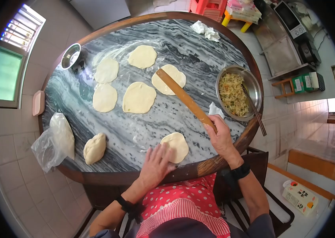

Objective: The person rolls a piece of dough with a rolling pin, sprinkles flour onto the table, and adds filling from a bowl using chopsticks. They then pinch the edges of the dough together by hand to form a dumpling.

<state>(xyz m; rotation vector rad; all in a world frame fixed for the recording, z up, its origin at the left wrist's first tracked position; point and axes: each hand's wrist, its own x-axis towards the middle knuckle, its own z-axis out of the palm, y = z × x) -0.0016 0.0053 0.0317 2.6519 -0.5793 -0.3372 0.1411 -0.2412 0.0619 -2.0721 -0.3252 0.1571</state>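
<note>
My right hand [222,138] grips the near end of a wooden rolling pin [187,101]. The pin points away and to the left, its far end over one flat dough round [169,80]. With fingers stretched out, my left hand [156,164] rests against the left edge of the nearest dough round [176,147], close to the table's front edge. Several other flattened rounds lie farther back, among them one dough round [139,97] in the middle and another dough round [142,56] behind it. A thick lump of dough [95,149] sits to the left of my left hand.
A steel bowl [256,107] of shredded filling [231,93] with chopsticks [254,111] stands at the right. A small metal bowl [71,56] is at the back left. Bagged dough [62,135] lies at the left edge. Crumpled tissue [216,110] lies near the filling bowl.
</note>
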